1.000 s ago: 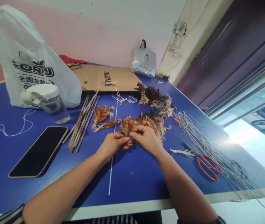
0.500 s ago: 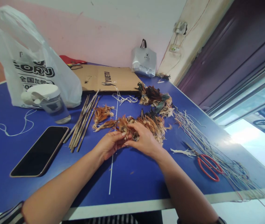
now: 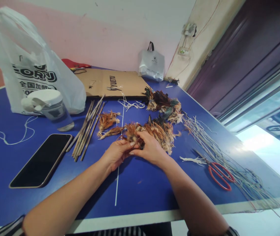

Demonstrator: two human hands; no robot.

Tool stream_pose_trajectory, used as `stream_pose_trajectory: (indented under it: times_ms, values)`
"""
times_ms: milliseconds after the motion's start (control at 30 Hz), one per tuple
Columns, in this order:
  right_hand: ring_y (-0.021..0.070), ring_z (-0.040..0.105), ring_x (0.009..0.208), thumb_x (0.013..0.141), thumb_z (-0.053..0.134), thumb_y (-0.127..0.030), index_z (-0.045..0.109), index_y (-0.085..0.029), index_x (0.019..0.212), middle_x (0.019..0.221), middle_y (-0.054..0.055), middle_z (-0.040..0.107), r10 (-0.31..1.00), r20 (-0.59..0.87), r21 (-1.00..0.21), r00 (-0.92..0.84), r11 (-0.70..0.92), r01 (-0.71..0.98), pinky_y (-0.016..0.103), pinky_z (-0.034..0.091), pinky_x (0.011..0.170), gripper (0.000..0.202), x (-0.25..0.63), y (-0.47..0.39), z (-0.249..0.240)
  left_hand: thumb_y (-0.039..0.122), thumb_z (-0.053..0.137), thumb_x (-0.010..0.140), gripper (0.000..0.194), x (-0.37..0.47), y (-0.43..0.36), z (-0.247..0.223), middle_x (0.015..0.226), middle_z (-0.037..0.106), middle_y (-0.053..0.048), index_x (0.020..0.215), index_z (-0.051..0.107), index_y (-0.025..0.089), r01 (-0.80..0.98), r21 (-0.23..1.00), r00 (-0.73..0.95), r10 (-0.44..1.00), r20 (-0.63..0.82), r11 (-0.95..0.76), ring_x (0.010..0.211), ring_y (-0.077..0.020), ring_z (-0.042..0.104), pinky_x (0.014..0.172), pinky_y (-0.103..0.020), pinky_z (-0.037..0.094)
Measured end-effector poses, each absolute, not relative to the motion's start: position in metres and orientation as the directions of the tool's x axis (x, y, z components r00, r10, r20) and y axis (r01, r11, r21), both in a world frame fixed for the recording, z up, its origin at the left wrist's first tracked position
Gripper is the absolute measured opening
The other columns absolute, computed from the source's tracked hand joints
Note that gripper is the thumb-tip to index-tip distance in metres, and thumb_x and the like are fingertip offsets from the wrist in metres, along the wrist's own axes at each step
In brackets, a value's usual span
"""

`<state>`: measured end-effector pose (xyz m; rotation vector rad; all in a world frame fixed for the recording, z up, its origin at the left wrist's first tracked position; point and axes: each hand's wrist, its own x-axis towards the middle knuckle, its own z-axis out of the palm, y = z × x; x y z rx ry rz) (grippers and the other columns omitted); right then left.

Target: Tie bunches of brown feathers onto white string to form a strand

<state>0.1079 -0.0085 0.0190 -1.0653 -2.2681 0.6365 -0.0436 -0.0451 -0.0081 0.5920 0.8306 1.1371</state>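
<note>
Brown feathers (image 3: 132,130) are pinched between my left hand (image 3: 117,151) and my right hand (image 3: 150,147), just above the blue table. Both hands have their fingers closed on this bunch, and part of it is hidden behind them. Beyond my right hand lies a pile of brown and tan feathers (image 3: 163,132), with darker feathers (image 3: 161,101) farther back. Small orange-brown feather bunches (image 3: 108,120) rest left of the held ones. Thin wooden sticks (image 3: 87,132) lie in a bundle left of my left hand.
Red-handled scissors (image 3: 221,175) lie at right by long loose cords (image 3: 211,147) and a short white string bundle (image 3: 194,160). At left are a phone (image 3: 41,160), a lidded cup (image 3: 58,111) and a plastic bag (image 3: 43,65). Flat cardboard (image 3: 97,77) lies at the back.
The feathers between my hands have turned and stand more upright, with darker ones showing by my right fingers. My hands stay in nearly the same place.
</note>
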Motion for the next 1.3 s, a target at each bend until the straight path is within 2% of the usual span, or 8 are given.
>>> stream_pose_trajectory:
  times_ms: [133,233,400,700,833,933,1067,1300]
  values:
    - [0.0103,0.050,0.061,0.065,0.068,-0.036,0.063,-0.012,0.093,0.075,0.002,0.058,0.865,0.133,-0.776,-0.484,0.394,0.492,0.023,0.040,0.057,0.036,0.110,-0.008,0.029,0.020,0.073,0.061,0.015,-0.041,-0.045,-0.008,0.064,0.066,-0.005,0.070,0.069,0.009,-0.429,0.877,0.103,0.976,-0.191,0.216,0.061,-0.0123,0.059,0.068,-0.025,0.047]
    - [0.0099,0.049,0.057,0.067,0.066,-0.030,0.066,-0.012,0.075,0.065,0.001,0.058,0.890,0.144,-0.808,-0.434,0.359,0.467,0.021,0.038,0.053,0.020,0.107,-0.011,0.031,0.021,0.074,0.060,0.012,-0.039,-0.046,-0.009,0.060,0.065,-0.003,0.065,0.069,0.012,-0.322,0.939,0.054,0.992,-0.115,0.126,0.056,-0.0115,0.057,0.063,-0.023,0.045]
    - [0.0142,0.059,0.064,0.072,0.059,-0.024,0.067,-0.012,0.082,0.071,0.002,0.066,0.877,0.113,-0.922,-0.467,0.268,0.281,0.024,0.046,0.060,0.017,0.105,-0.013,0.031,0.023,0.072,0.061,0.011,-0.039,-0.048,-0.007,0.062,0.067,-0.005,0.060,0.069,0.013,-0.228,0.969,0.067,0.994,-0.082,0.095,0.060,-0.0133,0.059,0.065,-0.023,0.045]
    - [0.0158,0.062,0.067,0.071,0.061,-0.027,0.068,-0.014,0.080,0.072,0.002,0.067,0.858,0.084,-0.952,-0.508,0.220,0.214,0.026,0.048,0.063,0.017,0.106,-0.013,0.032,0.023,0.069,0.066,0.011,-0.043,-0.049,-0.003,0.066,0.067,-0.005,0.062,0.069,0.013,-0.192,0.975,0.185,0.980,-0.077,0.113,0.061,-0.0132,0.059,0.066,-0.023,0.047]
    - [0.0144,0.062,0.067,0.068,0.064,-0.031,0.064,-0.015,0.097,0.080,0.004,0.068,0.917,0.084,-0.978,-0.391,0.151,0.144,0.026,0.048,0.064,0.033,0.110,-0.004,0.027,0.018,0.069,0.066,0.009,-0.057,-0.040,0.007,0.061,0.066,-0.005,0.060,0.068,0.011,-0.263,0.957,0.016,0.993,-0.121,0.121,0.057,-0.0109,0.059,0.060,-0.020,0.048]
    - [0.0129,0.058,0.062,0.069,0.062,-0.034,0.067,-0.014,0.090,0.075,0.004,0.067,0.963,0.166,-0.915,-0.211,0.230,0.330,0.025,0.046,0.060,0.029,0.118,0.007,0.022,0.016,0.064,0.072,0.008,-0.071,-0.031,0.011,0.074,0.069,-0.007,0.077,0.068,0.011,-0.482,0.864,-0.106,0.968,-0.226,0.148,0.068,-0.0121,0.063,0.061,-0.018,0.050]
    - [0.0133,0.058,0.063,0.070,0.058,-0.028,0.070,-0.017,0.074,0.071,0.003,0.067,0.948,0.222,-0.724,-0.227,0.316,0.613,0.025,0.043,0.062,0.016,0.120,0.012,0.015,0.012,0.059,0.076,0.008,-0.074,-0.026,0.002,0.095,0.068,-0.012,0.081,0.066,0.010,-0.639,0.741,0.006,0.965,-0.263,0.205,0.086,-0.0166,0.064,0.070,-0.022,0.053]
    - [0.0154,0.058,0.067,0.073,0.058,-0.039,0.070,-0.022,0.072,0.073,0.004,0.067,0.938,0.158,-0.451,-0.307,0.346,0.823,0.025,0.039,0.061,0.020,0.107,0.004,0.004,0.008,0.058,0.076,0.006,-0.054,-0.028,-0.021,0.087,0.069,-0.014,0.076,0.064,0.008,-0.700,0.632,0.098,0.922,-0.374,0.331,0.086,-0.0193,0.065,0.082,-0.032,0.052]
